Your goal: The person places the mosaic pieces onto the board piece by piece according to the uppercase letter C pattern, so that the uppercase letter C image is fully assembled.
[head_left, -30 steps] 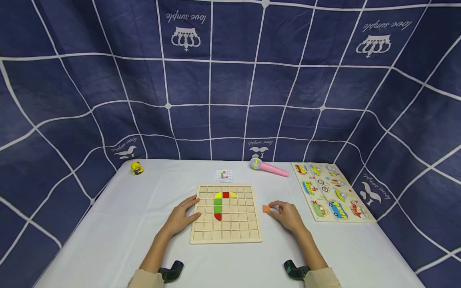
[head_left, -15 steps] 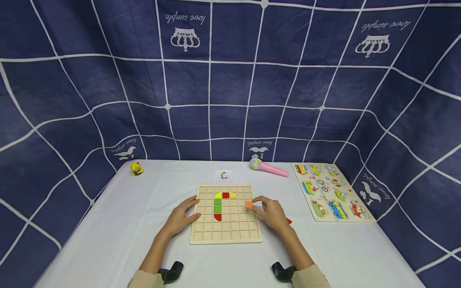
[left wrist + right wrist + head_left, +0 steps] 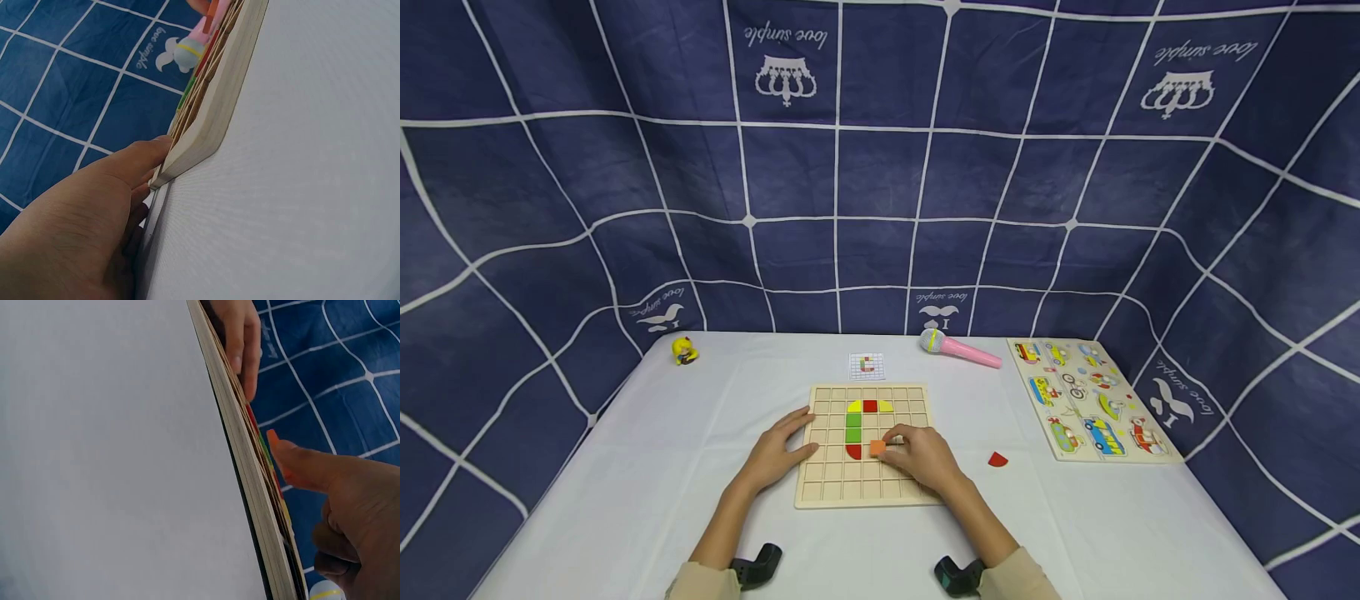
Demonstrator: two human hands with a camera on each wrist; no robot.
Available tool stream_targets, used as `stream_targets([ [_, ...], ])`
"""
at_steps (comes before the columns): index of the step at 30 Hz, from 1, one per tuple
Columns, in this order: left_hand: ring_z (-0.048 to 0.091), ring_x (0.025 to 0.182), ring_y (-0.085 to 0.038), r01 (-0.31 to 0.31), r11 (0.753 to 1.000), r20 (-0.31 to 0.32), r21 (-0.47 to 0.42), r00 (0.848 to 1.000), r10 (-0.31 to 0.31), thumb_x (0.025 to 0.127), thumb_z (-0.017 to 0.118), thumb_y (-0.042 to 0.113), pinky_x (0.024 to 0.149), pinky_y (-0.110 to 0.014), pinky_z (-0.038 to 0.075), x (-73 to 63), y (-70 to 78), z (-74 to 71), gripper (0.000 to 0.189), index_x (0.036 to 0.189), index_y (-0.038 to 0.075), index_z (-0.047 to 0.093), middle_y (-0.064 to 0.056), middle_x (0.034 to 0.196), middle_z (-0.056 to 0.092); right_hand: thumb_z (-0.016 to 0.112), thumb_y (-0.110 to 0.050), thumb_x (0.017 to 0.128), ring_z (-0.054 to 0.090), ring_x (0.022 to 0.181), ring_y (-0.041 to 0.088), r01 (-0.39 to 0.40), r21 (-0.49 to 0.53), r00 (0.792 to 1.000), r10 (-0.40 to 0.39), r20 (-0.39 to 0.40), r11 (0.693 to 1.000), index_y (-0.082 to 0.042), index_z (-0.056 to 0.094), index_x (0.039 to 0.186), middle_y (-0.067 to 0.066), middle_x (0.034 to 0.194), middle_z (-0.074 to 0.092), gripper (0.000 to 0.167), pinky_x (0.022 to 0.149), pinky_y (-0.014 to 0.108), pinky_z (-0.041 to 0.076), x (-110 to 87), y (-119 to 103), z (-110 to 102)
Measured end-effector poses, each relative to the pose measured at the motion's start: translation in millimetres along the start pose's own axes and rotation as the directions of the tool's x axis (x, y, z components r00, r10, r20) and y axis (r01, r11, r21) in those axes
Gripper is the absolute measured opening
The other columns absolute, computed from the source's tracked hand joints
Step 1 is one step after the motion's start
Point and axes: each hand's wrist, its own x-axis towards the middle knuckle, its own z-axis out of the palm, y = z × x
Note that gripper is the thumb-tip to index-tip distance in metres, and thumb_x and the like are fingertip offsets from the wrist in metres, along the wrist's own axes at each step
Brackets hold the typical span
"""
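A wooden grid board (image 3: 868, 493) lies on the white table. Set in its cells are a red quarter-circle tile (image 3: 853, 452), green square tiles (image 3: 853, 428), a red square tile (image 3: 870, 406) and yellow quarter-circle tiles (image 3: 887, 407). My left hand (image 3: 775, 452) rests along the board's left edge, fingers extended and thumb over the rim. With thumb and fingertips, my right hand (image 3: 922, 455) pinches an orange square tile (image 3: 877, 449) over the board, right of the red quarter-circle. The right wrist view shows this orange tile (image 3: 271, 436) close above the grid.
A loose red quarter-circle tile (image 3: 997, 459) lies right of the board. Behind the board is a small pattern card (image 3: 867, 374). Farther out are a pink toy microphone (image 3: 970, 352), a picture puzzle board (image 3: 1045, 433) at right and a yellow figurine (image 3: 684, 351) at left.
My right hand has carried the orange tile leftward from the table beside the board to over its middle, uncovering the loose red tile. My left hand has stayed put.
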Motion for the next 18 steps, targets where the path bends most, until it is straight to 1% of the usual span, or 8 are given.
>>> stream_targets([
  [1,0.03,0.133,-0.031,0.002,1.0,0.0,-0.002,1.0,-0.002,0.081,0.071,0.03,0.107,-0.05,0.025,0.1,-0.1,-0.1,0.059,0.132,0.008,0.05,-0.008,0.145,0.036,0.073,-0.04,0.077,0.034,0.051,0.003,0.007,-0.011,1.0,-0.007,0.004,1.0,-0.019,0.07,0.094,-0.011,0.059,0.057,0.027,0.048,0.021,0.035,0.5,-1.4,2.1],
  [3,0.03,0.133,-0.031,0.003,1.0,-0.002,0.0,1.0,-0.003,0.081,0.071,0.03,0.106,-0.05,0.025,0.5,-0.5,-0.1,0.06,0.132,0.008,0.05,-0.008,0.144,0.037,0.072,-0.041,0.077,0.035,0.05,0.003,0.015,-0.028,1.0,-0.015,0.012,0.999,-0.019,0.07,0.094,-0.013,0.06,0.057,0.028,0.048,0.02,0.035,1.4,-3.3,5.9],
  [6,0.031,0.132,-0.032,0.001,1.0,-0.004,0.015,1.0,-0.001,0.081,0.071,0.033,0.106,-0.05,0.027,1.1,-1.2,0.5,0.06,0.132,0.008,0.051,-0.008,0.144,0.037,0.072,-0.041,0.078,0.03,0.047,0.004,0.016,-0.052,1.0,-0.015,0.018,0.999,-0.019,0.07,0.095,-0.013,0.049,0.044,0.029,0.044,0.02,0.03,2.1,-4.8,9.7],
  [8,0.031,0.132,-0.032,-0.003,1.0,-0.005,0.021,1.0,0.003,0.081,0.071,0.033,0.105,-0.051,0.027,1.5,-1.4,0.6,0.06,0.132,0.008,0.051,-0.008,0.144,0.038,0.072,-0.041,0.077,0.029,0.045,0.003,0.02,-0.061,1.0,-0.02,0.012,0.998,-0.018,0.07,0.096,-0.014,0.046,0.039,0.029,0.043,0.02,0.027,2.3,-5.5,11.2],
  [11,0.031,0.132,-0.031,-0.004,1.0,-0.01,0.016,1.0,0.004,0.081,0.071,0.031,0.106,-0.05,0.026,2.0,-1.6,0.3,0.059,0.132,0.009,0.051,-0.008,0.144,0.038,0.073,-0.04,0.076,0.028,0.045,0.002,0.037,-0.069,0.999,-0.038,-0.01,0.997,-0.018,0.07,0.095,-0.014,0.045,0.036,0.028,0.042,0.02,0.025,2.6,-5.8,12.0],
  [14,0.031,0.133,-0.03,0.004,1.0,-0.011,0.012,1.0,-0.004,0.08,0.072,0.03,0.107,-0.049,0.025,2.0,-1.6,-0.1,0.059,0.132,0.009,0.051,-0.007,0.144,0.038,0.074,-0.039,0.076,0.028,0.044,0.002,0.057,-0.066,0.998,-0.059,-0.027,0.996,-0.018,0.07,0.096,-0.014,0.046,0.036,0.029,0.042,0.02,0.027,2.2,-5.6,11.2],
  [18,0.03,0.133,-0.029,0.005,1.0,-0.004,0.007,1.0,-0.005,0.08,0.072,0.031,0.107,-0.049,0.025,1.4,-2.3,0.3,0.06,0.132,0.009,0.051,-0.006,0.144,0.037,0.073,-0.038,0.077,0.029,0.045,0.002,0.045,-0.041,0.999,-0.046,-0.016,0.998,-0.019,0.069,0.099,-0.015,0.047,0.037,0.03,0.044,0.021,0.031,-1.3,-2.6,5.7],
])
